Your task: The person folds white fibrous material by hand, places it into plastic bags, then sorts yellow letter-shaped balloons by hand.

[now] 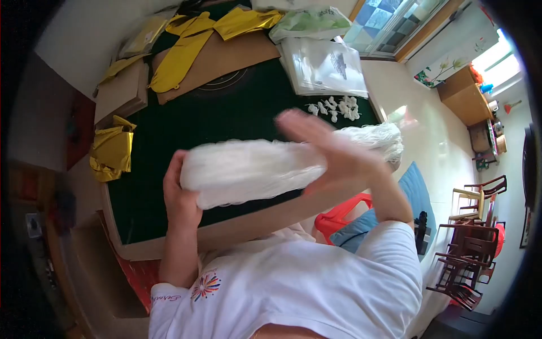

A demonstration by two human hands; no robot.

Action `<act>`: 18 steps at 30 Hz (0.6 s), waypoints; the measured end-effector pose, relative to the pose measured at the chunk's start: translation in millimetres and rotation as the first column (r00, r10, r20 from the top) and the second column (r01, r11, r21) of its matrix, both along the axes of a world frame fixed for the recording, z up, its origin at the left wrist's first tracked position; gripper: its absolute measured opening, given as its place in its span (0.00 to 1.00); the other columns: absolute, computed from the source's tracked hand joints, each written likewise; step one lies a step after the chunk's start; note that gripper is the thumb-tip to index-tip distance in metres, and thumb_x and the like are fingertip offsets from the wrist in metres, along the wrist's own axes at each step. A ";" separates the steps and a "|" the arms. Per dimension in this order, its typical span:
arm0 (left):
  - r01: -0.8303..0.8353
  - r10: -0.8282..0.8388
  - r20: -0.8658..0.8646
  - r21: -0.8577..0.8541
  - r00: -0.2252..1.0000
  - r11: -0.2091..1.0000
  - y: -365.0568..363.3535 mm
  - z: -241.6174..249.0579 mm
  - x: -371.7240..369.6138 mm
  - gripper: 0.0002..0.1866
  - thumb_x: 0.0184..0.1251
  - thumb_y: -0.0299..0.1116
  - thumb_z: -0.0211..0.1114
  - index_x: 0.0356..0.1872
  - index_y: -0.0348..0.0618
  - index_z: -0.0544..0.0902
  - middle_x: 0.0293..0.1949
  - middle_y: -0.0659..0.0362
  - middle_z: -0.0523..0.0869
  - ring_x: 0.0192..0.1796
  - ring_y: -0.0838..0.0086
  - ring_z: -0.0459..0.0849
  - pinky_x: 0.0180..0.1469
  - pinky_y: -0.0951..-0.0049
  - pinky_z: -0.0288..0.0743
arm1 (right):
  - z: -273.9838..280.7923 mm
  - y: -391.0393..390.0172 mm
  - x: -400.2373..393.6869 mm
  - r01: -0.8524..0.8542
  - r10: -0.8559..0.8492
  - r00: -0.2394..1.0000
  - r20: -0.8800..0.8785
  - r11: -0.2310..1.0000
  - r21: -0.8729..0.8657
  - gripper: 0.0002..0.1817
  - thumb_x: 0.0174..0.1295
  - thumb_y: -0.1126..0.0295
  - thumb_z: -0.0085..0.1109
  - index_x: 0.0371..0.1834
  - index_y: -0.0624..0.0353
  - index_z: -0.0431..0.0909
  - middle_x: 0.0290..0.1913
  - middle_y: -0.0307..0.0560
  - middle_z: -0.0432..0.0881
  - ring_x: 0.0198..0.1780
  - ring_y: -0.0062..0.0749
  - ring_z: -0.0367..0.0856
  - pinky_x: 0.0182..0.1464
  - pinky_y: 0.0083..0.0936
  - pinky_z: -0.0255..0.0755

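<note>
A thick skein of white thread stretches across the front of the dark green tabletop. My left hand is closed around its left end, thumb upright at the side and the other fingers mostly hidden behind the thread. Over the right half of the skein is my right hand, blurred by motion. Its fingers are stretched out and the thumb is spread below; whether the palm touches the thread cannot be made out. Past this hand the looser right end of the skein shows. Small white knotted pieces lie behind it.
Gold foil pieces rest on brown cardboard at the back. More folded gold foil sits at the left edge. Clear plastic bags are stacked back right. A red stool and a blue cushion are beside me.
</note>
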State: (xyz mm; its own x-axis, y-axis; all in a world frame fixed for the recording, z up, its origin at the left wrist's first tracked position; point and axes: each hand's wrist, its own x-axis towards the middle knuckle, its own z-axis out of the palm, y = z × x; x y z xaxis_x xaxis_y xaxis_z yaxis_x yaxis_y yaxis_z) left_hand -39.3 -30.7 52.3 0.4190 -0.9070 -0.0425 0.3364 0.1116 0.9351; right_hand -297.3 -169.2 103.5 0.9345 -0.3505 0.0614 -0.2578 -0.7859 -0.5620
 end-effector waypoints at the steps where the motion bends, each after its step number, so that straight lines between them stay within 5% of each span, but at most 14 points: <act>1: -0.016 0.016 -0.164 -0.002 0.986 1.000 -5.4 13.9 -5.8 0.23 0.46 0.25 0.60 0.49 0.42 0.72 0.42 0.57 0.78 0.47 0.71 0.79 0.51 0.72 0.75 | -19.5 17.4 22.4 -0.010 0.000 0.992 -0.126 0.997 -0.080 0.65 0.35 0.58 0.77 0.75 0.49 0.39 0.74 0.58 0.47 0.75 0.50 0.44 0.72 0.46 0.45; 3: 0.068 -0.074 -0.273 -0.029 0.959 0.997 -17.0 28.5 -7.9 0.31 0.46 0.23 0.60 0.58 0.41 0.67 0.47 0.54 0.77 0.51 0.66 0.79 0.55 0.67 0.75 | -56.6 31.8 52.0 0.159 -0.147 0.987 0.070 0.961 -0.227 0.63 0.38 0.63 0.75 0.75 0.48 0.37 0.66 0.65 0.62 0.70 0.51 0.59 0.66 0.44 0.59; 5: 0.135 -0.155 -0.217 -0.106 0.964 0.985 -26.6 40.6 -17.1 0.28 0.52 0.29 0.65 0.58 0.40 0.69 0.47 0.54 0.78 0.51 0.65 0.79 0.55 0.66 0.75 | -64.5 34.8 62.2 0.417 -0.393 0.907 -0.153 0.890 0.186 0.54 0.41 0.68 0.71 0.72 0.51 0.47 0.50 0.62 0.77 0.56 0.49 0.76 0.53 0.42 0.71; 6: 0.133 -0.155 -0.218 -0.110 0.964 0.985 -37.4 32.2 -5.7 0.28 0.52 0.29 0.65 0.58 0.40 0.69 0.47 0.54 0.78 0.51 0.65 0.79 0.55 0.66 0.75 | -81.8 33.8 55.3 0.369 -0.378 0.921 0.095 0.924 0.102 0.38 0.44 0.74 0.67 0.62 0.57 0.63 0.36 0.57 0.81 0.43 0.47 0.83 0.42 0.36 0.75; 7: 0.377 -0.439 -0.063 -0.417 0.896 0.827 -55.2 14.2 14.5 0.26 0.56 0.33 0.64 0.57 0.40 0.71 0.47 0.54 0.78 0.52 0.65 0.78 0.56 0.66 0.75 | -78.0 33.1 50.4 0.362 -0.403 0.894 0.197 0.908 0.213 0.33 0.46 0.74 0.67 0.59 0.60 0.67 0.39 0.55 0.81 0.45 0.41 0.82 0.44 0.31 0.74; 8: 0.578 -0.629 0.173 -0.627 0.758 0.523 -73.2 1.2 26.7 0.25 0.59 0.38 0.64 0.56 0.41 0.72 0.47 0.54 0.79 0.52 0.65 0.78 0.56 0.66 0.74 | -73.2 33.2 46.1 0.339 -0.434 0.852 0.293 0.884 0.323 0.28 0.48 0.74 0.66 0.55 0.63 0.70 0.42 0.53 0.82 0.47 0.35 0.82 0.47 0.26 0.73; 9: 0.460 -0.677 -0.113 -0.651 0.728 0.604 -89.8 -2.0 28.5 0.22 0.62 0.40 0.61 0.56 0.42 0.73 0.48 0.54 0.79 0.53 0.66 0.77 0.57 0.66 0.73 | -69.4 33.2 42.4 0.305 -0.478 0.797 0.368 0.846 0.438 0.28 0.48 0.75 0.66 0.55 0.66 0.70 0.44 0.48 0.82 0.48 0.26 0.79 0.50 0.23 0.71; 10: 0.348 -0.673 -0.388 -0.634 0.629 0.691 -105.6 -4.8 28.6 0.20 0.65 0.43 0.58 0.55 0.44 0.75 0.49 0.54 0.79 0.54 0.67 0.77 0.58 0.66 0.71 | -59.2 34.4 39.1 0.320 -0.499 0.749 0.436 0.848 0.423 0.30 0.47 0.75 0.68 0.56 0.67 0.69 0.47 0.47 0.81 0.50 0.24 0.77 0.53 0.24 0.70; 12: 0.326 -0.426 -0.401 -0.293 0.811 0.899 -138.9 -13.9 -9.1 0.16 0.69 0.40 0.52 0.53 0.44 0.75 0.51 0.53 0.80 0.55 0.68 0.76 0.60 0.67 0.68 | -51.5 27.1 25.9 0.299 -0.510 0.753 0.416 0.828 0.474 0.37 0.45 0.73 0.71 0.61 0.69 0.66 0.54 0.50 0.77 0.57 0.28 0.74 0.59 0.26 0.66; 14: 0.544 -0.566 -0.237 -0.158 0.789 0.824 -156.2 -17.0 -66.7 0.18 0.71 0.38 0.50 0.55 0.41 0.74 0.53 0.53 0.79 0.58 0.67 0.75 0.63 0.66 0.65 | -41.4 25.7 29.2 0.234 -0.447 0.730 0.517 0.874 0.425 0.37 0.46 0.72 0.72 0.61 0.68 0.65 0.56 0.50 0.76 0.58 0.28 0.73 0.60 0.28 0.65; 16: 0.738 -0.795 0.021 -0.388 0.606 0.552 -169.1 -34.9 -117.3 0.27 0.73 0.50 0.43 0.63 0.41 0.69 0.58 0.52 0.76 0.64 0.62 0.70 0.67 0.62 0.59 | -37.3 26.2 24.7 0.137 -0.440 0.678 0.588 0.862 0.487 0.38 0.48 0.70 0.72 0.63 0.64 0.64 0.61 0.51 0.71 0.61 0.29 0.70 0.63 0.33 0.63; 17: 0.609 -0.892 -0.310 -0.652 0.329 0.452 -160.3 -59.7 -128.2 0.26 0.71 0.46 0.48 0.64 0.41 0.67 0.60 0.51 0.73 0.64 0.63 0.70 0.68 0.63 0.59 | -40.1 22.6 21.5 0.180 -0.493 0.597 0.633 0.851 0.493 0.34 0.50 0.72 0.70 0.61 0.65 0.66 0.58 0.49 0.74 0.58 0.28 0.72 0.59 0.28 0.65; 18: 0.363 -0.872 -0.482 -0.830 -0.084 0.424 -150.1 -76.7 -139.3 0.27 0.69 0.42 0.52 0.65 0.42 0.65 0.63 0.51 0.71 0.64 0.64 0.70 0.68 0.64 0.58 | -49.7 17.7 16.5 0.221 -0.539 0.509 0.671 0.835 0.504 0.30 0.52 0.74 0.67 0.59 0.65 0.67 0.54 0.47 0.76 0.54 0.26 0.74 0.55 0.24 0.68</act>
State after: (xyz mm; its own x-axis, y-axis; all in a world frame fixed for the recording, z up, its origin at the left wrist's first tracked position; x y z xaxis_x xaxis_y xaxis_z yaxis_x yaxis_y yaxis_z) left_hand -178.6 -180.8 -24.3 -0.4040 -0.7394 0.5386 0.8799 -0.4751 0.0078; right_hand -280.8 -151.5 53.8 0.3466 -0.8034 0.4841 0.1626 -0.4568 -0.8746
